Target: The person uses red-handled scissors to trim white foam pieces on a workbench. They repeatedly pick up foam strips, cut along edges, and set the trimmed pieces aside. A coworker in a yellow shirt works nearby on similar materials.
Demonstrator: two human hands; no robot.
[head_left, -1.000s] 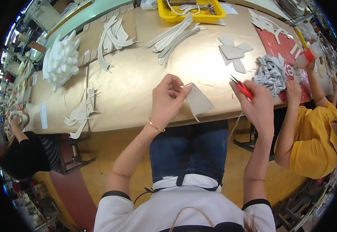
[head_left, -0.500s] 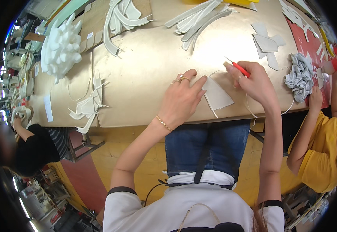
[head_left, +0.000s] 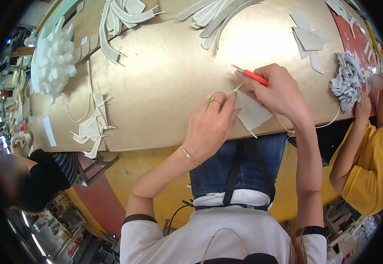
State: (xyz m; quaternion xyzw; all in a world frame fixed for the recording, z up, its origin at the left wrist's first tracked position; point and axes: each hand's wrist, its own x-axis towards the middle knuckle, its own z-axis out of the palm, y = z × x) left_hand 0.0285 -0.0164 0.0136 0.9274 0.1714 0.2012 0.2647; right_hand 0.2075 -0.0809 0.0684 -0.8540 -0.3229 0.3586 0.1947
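There is one slim red-handled pointed tool [head_left: 256, 78], one flat pale-grey panel [head_left: 254, 111], three loose clusters of pale-grey strips [head_left: 93, 129] whose overlapping pieces defy counting, one crossed stack of pale-grey flat pieces [head_left: 309, 41], one lumpy white heap [head_left: 54, 66], and one crumpled grey bundle [head_left: 349, 81].

A black-trimmed white shirt [head_left: 226, 218] tops blue jeans [head_left: 213, 169].

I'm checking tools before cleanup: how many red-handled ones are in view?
1: the red-handled tool in the right hand, beside the pale flat piece. Others may be hidden.
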